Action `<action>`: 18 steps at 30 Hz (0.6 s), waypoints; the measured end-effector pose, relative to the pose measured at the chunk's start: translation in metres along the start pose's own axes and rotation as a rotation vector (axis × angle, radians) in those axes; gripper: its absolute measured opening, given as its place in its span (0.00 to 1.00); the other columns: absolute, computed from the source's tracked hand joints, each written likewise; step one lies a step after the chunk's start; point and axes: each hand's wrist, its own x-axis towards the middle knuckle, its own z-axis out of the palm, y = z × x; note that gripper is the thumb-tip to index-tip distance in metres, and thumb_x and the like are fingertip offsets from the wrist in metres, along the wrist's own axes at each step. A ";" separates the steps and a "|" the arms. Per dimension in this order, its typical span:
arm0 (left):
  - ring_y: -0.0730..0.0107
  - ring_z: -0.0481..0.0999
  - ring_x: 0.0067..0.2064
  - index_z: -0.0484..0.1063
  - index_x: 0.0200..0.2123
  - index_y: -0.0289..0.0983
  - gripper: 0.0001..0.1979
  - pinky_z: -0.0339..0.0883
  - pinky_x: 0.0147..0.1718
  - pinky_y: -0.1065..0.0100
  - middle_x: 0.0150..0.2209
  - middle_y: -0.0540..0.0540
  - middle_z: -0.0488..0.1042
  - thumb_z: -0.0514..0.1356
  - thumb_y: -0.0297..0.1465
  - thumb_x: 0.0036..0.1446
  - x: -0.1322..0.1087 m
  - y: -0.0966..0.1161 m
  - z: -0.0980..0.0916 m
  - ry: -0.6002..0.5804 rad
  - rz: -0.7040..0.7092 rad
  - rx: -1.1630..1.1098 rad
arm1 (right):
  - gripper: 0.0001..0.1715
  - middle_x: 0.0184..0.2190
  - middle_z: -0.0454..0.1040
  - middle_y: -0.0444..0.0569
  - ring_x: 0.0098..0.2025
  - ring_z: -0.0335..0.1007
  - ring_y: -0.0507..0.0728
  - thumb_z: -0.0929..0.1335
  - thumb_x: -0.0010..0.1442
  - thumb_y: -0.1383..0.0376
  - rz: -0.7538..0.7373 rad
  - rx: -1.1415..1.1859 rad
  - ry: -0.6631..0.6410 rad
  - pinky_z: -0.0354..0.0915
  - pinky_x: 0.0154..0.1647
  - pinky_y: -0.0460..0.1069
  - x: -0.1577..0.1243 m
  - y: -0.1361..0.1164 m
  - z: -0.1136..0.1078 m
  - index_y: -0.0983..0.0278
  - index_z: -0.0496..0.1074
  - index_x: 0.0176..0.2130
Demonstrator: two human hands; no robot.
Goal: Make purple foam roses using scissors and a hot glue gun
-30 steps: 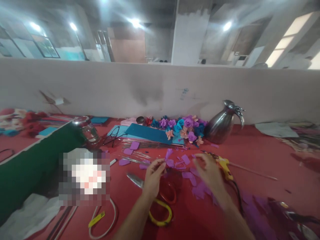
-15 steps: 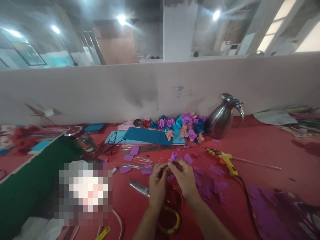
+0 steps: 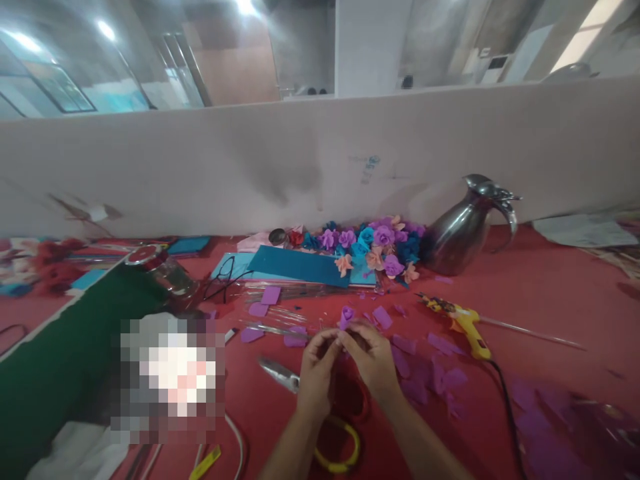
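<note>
Between my fingertips is a small purple paper flower (image 3: 347, 316), rolled like a bud with its opening upward. My left hand (image 3: 319, 367) pinches at its base, thumb and fingers closed together. Opposite it, my right hand (image 3: 373, 360) is closed on the same flower, thumb tip meeting the left thumb. The base of the flower is hidden by my fingers. Under my hands lie scissors with a metal blade (image 3: 280, 375) and red handles (image 3: 361, 400). Cut purple paper pieces (image 3: 383, 317) are scattered around on the red table (image 3: 260, 427).
Finished paper flowers (image 3: 383, 236) are heaped at the back, beside blue sheets (image 3: 300, 265). A metal jug (image 3: 457, 230) stands to their right. A yellow glue gun (image 3: 469, 327) with a black cord lies at right. Left are a glass jar (image 3: 170, 273), eyeglasses (image 3: 223, 283) and a green panel (image 3: 75, 347).
The view has tilted down and shifted slightly left. The purple flower now stands more upright, its rolled top showing more clearly. Both hands keep their pinch on it.
</note>
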 end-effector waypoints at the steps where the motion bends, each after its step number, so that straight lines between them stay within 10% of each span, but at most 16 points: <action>1: 0.72 0.72 0.35 0.75 0.31 0.37 0.09 0.65 0.41 0.70 0.32 0.49 0.74 0.67 0.31 0.44 0.000 0.000 0.000 0.012 -0.001 0.000 | 0.09 0.32 0.74 0.49 0.35 0.70 0.55 0.70 0.51 0.60 0.003 -0.010 -0.004 0.68 0.36 0.48 0.000 0.000 0.000 0.64 0.76 0.29; 18: 0.61 0.74 0.44 0.77 0.40 0.39 0.15 0.66 0.46 0.63 0.40 0.43 0.78 0.62 0.38 0.50 0.010 0.027 0.011 0.000 0.016 0.280 | 0.17 0.34 0.78 0.52 0.35 0.74 0.59 0.65 0.56 0.53 0.023 -0.190 -0.002 0.69 0.36 0.50 0.000 0.009 -0.005 0.62 0.75 0.35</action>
